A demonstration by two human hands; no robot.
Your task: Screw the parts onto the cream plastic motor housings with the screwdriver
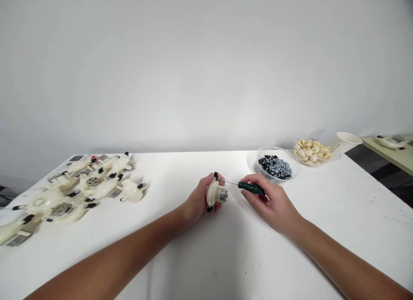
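Note:
Near the middle of the white table, my left hand (197, 202) is closed around a cream plastic housing (211, 193) with a small silver motor and black clips at its ends. My right hand (272, 203) grips a screwdriver (251, 187) by its dark green handle. The thin metal shaft points left, and its tip meets the upper part of the housing near a black clip. Whether a screw sits under the tip is too small to tell. Some of my left fingers are hidden behind the housing.
Several similar cream motor housings (40, 202) lie in a group on the left. At the back right stand a clear bowl (263, 173) of screws and black parts, a container of cream pieces (311, 153) and a white cup (347, 140). A wall (193, 76) rises behind the table (180, 162).

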